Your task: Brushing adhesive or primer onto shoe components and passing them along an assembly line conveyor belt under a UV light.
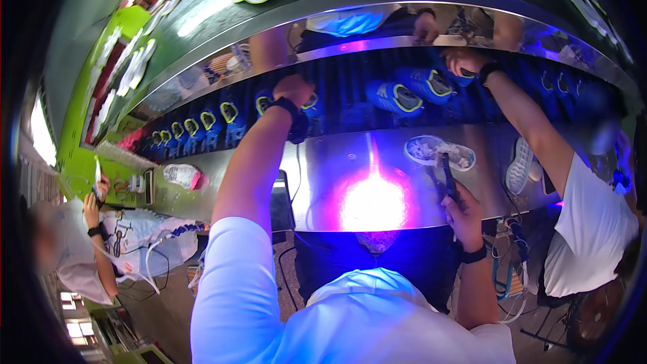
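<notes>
My left hand [294, 87] reaches over the dark conveyor channel, its fingers curled down beside a blue shoe [310, 102]. The wrist and dark band hide part of that shoe, so what the fingers grip is unclear. In my right hand [464, 212] is a slim dark-handled brush [449, 176], pointing away from me. Its tip meets a shoe sole [424, 149] lying lengthwise on the metal bench. The sole has a pale rim and whitish, patchy material across its upper face.
Blue shoes [232, 113] line the conveyor. A bright pink-violet light spot [375, 203] falls on the metal bench [323, 162]. At left lies a white-and-pink shoe piece [185, 176], at right a white sole [519, 168]. A co-worker's arm [529, 114] reaches in from the right.
</notes>
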Available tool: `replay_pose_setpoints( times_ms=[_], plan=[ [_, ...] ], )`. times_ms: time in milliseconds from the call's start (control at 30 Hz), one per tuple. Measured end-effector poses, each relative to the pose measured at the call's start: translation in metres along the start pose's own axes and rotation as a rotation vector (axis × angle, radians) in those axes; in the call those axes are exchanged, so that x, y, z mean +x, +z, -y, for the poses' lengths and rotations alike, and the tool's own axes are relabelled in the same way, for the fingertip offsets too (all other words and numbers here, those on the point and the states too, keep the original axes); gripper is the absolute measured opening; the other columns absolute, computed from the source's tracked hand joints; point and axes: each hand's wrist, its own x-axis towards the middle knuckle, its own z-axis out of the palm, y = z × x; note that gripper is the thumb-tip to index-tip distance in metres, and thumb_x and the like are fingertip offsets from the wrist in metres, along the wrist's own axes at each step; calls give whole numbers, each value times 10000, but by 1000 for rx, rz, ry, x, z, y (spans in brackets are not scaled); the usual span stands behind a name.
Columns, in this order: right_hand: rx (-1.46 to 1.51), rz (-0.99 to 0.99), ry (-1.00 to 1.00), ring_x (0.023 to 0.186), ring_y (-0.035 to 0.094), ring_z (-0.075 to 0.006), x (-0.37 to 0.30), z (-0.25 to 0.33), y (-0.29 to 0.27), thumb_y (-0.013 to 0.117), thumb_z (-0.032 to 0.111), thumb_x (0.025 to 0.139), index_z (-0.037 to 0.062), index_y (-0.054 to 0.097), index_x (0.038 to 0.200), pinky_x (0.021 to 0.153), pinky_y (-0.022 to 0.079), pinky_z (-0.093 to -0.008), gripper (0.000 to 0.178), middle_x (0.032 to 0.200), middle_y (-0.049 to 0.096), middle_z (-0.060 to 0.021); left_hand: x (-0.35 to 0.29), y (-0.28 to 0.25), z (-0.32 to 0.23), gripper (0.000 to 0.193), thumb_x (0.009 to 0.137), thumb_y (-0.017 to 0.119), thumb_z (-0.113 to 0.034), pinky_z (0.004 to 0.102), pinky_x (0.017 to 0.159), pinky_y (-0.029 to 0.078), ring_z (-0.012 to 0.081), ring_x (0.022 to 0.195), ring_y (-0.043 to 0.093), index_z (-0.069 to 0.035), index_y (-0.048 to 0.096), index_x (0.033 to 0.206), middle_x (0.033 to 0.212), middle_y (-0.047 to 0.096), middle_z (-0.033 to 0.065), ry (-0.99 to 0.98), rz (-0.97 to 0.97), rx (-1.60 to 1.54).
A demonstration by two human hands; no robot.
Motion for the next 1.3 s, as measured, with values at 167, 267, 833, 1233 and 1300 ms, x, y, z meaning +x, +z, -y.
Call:
replay_pose_setpoints(
  times_ms=[167,267,833,1233,1300],
  plan=[
    [-34,-75,-87,558,453,-16,-1,-7,-3,598,22,976,26,508,1446,483,361,-187,478,839,605,10,-12,-44,-78,333,841,706,-344,456,851,581,368,963,715,-48,751,986,994,735,187,215,-29,160],
    [-87,-74,-76,556,453,-16,1,-5,-1,598,28,976,23,508,1444,484,362,-186,477,828,606,9,-24,-41,-134,319,792,707,-187,436,885,575,342,1014,700,-48,714,1078,1073,710,184,705,-182,-38],
    [-48,-79,-45,661,526,-42,-2,-7,-7,626,15,969,7,540,1407,583,441,-209,446,864,614,19,-18,-30,-84,384,790,641,-39,408,878,568,314,1085,626,-110,689,1164,1117,622,113,975,-103,310],
    [-32,-132,-11,810,587,-54,1,-8,-18,663,12,947,-22,582,1327,728,494,-222,390,947,657,17,-25,-36,-217,749,689,740,-82,461,1010,506,375,1256,551,-10,507,1398,1332,570,198,845,71,102],
    [-2,-132,-31,806,585,-54,4,-14,-13,664,23,952,-23,583,1324,723,493,-222,384,944,655,16,-11,-6,-241,674,758,685,-88,455,1006,510,376,1246,572,-46,508,1406,1355,568,208,1042,-299,11]
  ],
)
